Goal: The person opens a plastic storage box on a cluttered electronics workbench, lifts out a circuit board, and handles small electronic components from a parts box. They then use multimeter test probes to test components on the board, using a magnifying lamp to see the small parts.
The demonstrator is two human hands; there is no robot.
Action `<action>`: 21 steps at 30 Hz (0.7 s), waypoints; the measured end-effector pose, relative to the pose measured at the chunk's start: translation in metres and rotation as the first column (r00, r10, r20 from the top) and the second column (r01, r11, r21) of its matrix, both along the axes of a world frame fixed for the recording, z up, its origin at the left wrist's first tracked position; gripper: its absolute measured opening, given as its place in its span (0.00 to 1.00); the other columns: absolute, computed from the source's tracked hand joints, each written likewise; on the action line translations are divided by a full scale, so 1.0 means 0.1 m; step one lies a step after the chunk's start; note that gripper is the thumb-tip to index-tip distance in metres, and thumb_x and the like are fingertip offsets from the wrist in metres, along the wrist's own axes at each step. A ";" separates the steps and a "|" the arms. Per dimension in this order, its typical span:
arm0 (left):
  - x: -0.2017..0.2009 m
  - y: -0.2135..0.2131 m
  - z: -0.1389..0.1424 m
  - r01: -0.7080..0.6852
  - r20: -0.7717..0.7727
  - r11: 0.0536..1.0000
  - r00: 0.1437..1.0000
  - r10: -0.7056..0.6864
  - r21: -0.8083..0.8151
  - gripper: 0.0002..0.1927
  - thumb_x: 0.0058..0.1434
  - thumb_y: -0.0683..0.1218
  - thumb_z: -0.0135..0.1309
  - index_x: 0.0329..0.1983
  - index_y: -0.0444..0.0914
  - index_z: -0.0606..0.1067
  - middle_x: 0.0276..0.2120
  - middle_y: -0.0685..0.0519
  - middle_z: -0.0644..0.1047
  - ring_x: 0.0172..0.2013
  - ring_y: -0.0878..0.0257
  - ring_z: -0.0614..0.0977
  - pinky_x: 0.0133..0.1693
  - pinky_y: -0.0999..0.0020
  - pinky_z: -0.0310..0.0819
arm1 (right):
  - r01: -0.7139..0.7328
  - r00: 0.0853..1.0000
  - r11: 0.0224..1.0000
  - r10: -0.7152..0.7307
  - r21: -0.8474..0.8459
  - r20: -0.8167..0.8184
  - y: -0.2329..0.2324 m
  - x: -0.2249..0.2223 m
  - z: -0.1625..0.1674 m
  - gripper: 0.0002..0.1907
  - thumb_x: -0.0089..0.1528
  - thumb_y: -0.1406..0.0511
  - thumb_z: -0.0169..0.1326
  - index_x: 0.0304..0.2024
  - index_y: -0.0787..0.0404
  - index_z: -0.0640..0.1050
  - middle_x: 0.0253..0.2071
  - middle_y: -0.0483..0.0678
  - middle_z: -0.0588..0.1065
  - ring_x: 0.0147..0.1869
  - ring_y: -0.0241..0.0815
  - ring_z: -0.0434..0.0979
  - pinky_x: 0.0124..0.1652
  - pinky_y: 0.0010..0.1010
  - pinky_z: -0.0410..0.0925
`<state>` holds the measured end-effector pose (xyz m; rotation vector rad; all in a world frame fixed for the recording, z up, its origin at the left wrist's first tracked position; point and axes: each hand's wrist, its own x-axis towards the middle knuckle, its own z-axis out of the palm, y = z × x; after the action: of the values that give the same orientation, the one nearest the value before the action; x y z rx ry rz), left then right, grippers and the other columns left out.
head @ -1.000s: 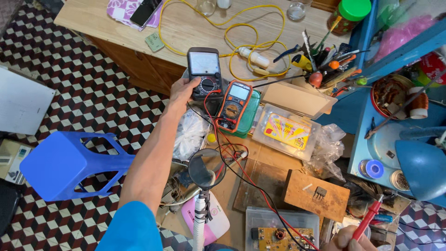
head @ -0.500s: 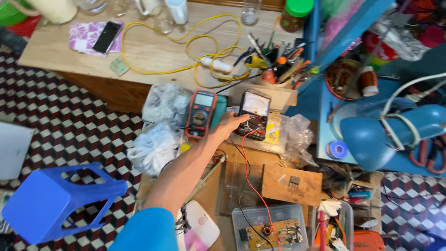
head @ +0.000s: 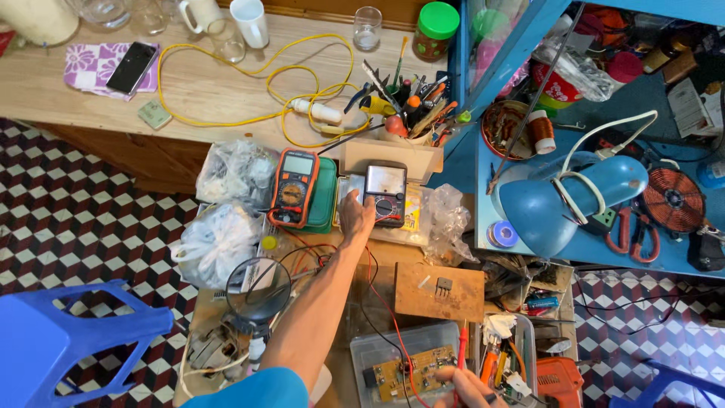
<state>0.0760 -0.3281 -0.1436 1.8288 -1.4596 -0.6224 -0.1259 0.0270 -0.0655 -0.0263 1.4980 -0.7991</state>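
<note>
Fingers of the left hand (head: 356, 217) lay pressed together against the left edge of the grey analog multimeter (head: 384, 193), which stood on the cluttered counter (head: 226, 91) just right of the orange digital multimeter (head: 294, 187). At the bottom edge the right hand (head: 459, 387) pinched a red test probe (head: 461, 349) upright, beside the circuit board (head: 405, 369) in its clear plastic box.

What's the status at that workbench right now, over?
Left hand resting on the analog meter, grip unclear. Right hand pinching the red probe over the circuit board. Orange multimeter beside the meter, test leads trailing between.
</note>
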 end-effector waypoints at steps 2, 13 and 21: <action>-0.07 0.35 0.29 0.066 -0.324 0.997 0.943 -0.077 -0.045 0.21 0.64 0.54 0.58 0.50 0.33 0.80 0.41 0.42 0.84 0.43 0.53 0.84 0.45 0.62 0.77 | -0.053 0.999 0.998 0.053 -0.024 0.002 -0.05 0.04 0.35 0.22 0.68 0.57 0.47 0.53 0.67 0.78 0.25 0.63 0.80 0.21 0.44 0.76 0.25 0.31 0.68; 0.05 2.98 1.34 0.304 -0.961 0.933 0.249 0.120 0.195 0.21 0.71 0.50 0.54 0.61 0.33 0.75 0.44 0.54 0.81 0.41 0.69 0.83 0.42 0.73 0.78 | -0.533 0.834 0.821 0.550 -0.205 0.034 -0.42 0.58 0.70 0.22 0.67 0.56 0.45 0.54 0.65 0.76 0.37 0.52 0.80 0.20 0.37 0.63 0.23 0.28 0.59; 0.83 3.20 1.38 0.058 -0.541 0.997 0.840 -0.025 0.043 0.18 0.72 0.49 0.49 0.61 0.40 0.75 0.38 0.51 0.83 0.34 0.67 0.83 0.38 0.71 0.79 | -0.499 0.836 0.837 0.397 -0.225 -0.380 -0.48 0.08 0.52 0.22 0.73 0.56 0.42 0.56 0.69 0.72 0.37 0.59 0.77 0.35 0.35 0.76 0.35 0.28 0.68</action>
<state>0.1587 -0.0081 -0.0059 1.4891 -1.1023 -1.1109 -0.1181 -0.0205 -0.0134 -0.7659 1.5605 -0.6511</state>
